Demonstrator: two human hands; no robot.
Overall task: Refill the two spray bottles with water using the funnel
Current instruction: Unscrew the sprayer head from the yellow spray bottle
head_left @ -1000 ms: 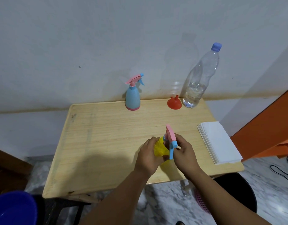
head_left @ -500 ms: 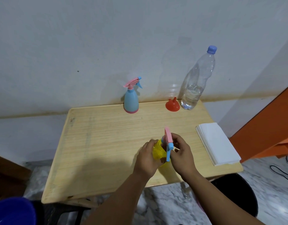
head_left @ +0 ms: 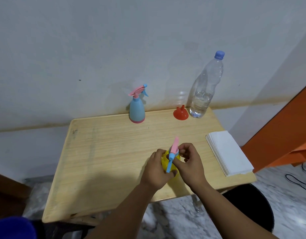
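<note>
A yellow spray bottle (head_left: pixel 166 161) stands near the front of the wooden table (head_left: pixel 105 152). My left hand (head_left: pixel 156 171) grips its body from the left. My right hand (head_left: pixel 189 163) pinches the collar of its pink-and-blue spray head (head_left: pixel 172 152) from the right. A second spray bottle (head_left: pixel 137 109), light blue with a pink trigger, stands at the back of the table. To its right an orange funnel (head_left: pixel 180 113) sits upside down. Beside the funnel stands a tall clear water bottle (head_left: pixel 204 94) with a blue cap, about a third full.
A stack of white paper napkins (head_left: pixel 228 152) lies on the table's right side. A black round bin (head_left: pixel 252 204) sits below the right front corner. An orange panel (head_left: pixel 286 128) leans at the right. A blue rim (head_left: pixel 12 228) shows bottom left.
The spray head has turned a little between my right fingers, its blue trigger now pointing toward me. Both hands stay on the yellow bottle. The view has shifted slightly.
</note>
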